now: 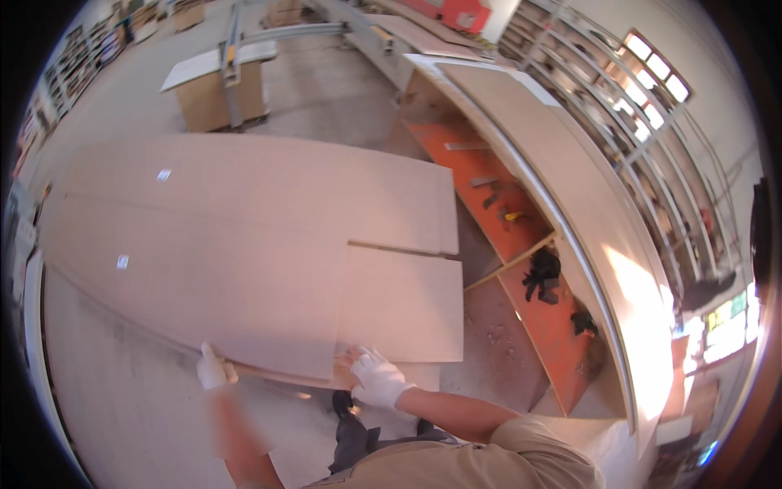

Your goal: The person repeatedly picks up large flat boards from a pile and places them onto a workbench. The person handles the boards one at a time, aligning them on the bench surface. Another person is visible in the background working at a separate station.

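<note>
Large flat pale-brown boards (244, 204) lie stacked in front of me, staggered at their right ends. Two small white labels sit on the upper ones. My left hand (216, 368), in a white glove, closes on the near long edge of the upper board, thumb on top. To the right, my right hand (379, 379) rests near that board's near right corner, fingers stretched over the lower board (403, 301). Its glove is white too, and the fingertips look bare. What lies under the left palm is hidden.
A workbench (538, 147) stands at the right, with orange shelves (497, 196) holding small tools and black gloves (543, 273). Beyond the boards is a stack with a white top (216, 69) beside a metal rail (293, 31). Racks (603, 90) line the right wall.
</note>
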Available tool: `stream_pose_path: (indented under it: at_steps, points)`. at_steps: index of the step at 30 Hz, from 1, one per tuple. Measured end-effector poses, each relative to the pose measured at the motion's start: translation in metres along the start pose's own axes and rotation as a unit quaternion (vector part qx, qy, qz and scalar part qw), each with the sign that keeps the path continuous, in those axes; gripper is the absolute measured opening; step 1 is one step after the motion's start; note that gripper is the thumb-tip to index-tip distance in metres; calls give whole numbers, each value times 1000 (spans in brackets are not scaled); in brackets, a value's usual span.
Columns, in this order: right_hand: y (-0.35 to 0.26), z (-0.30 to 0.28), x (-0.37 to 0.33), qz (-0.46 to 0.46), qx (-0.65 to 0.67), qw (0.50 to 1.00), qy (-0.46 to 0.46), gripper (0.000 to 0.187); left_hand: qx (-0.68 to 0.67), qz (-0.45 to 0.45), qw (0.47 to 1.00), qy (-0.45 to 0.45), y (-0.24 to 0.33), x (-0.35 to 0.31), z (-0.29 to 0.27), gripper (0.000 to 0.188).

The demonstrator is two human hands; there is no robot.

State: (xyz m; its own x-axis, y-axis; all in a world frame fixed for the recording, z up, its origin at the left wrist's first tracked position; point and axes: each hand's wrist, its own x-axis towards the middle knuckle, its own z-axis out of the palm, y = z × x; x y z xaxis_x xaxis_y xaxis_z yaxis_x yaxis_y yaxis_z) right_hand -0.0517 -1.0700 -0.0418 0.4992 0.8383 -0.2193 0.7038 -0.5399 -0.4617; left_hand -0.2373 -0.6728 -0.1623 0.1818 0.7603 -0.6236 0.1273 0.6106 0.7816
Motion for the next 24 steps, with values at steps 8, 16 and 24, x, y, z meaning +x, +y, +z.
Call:
stream_pose_path:
  at_steps: [8, 16, 24]
  points:
    - [137, -78, -147, 238, -19, 968, 71, 70, 155, 166, 973, -45, -14, -171, 131, 51]
    - [338, -270, -263, 244, -165, 876, 382, 65, 289, 384, 854, -201, -23, -322, 321, 26]
    - [606, -359, -368, 462, -145, 827, 286, 66, 275, 343, 821, -365, -118, -483, 448, 31]
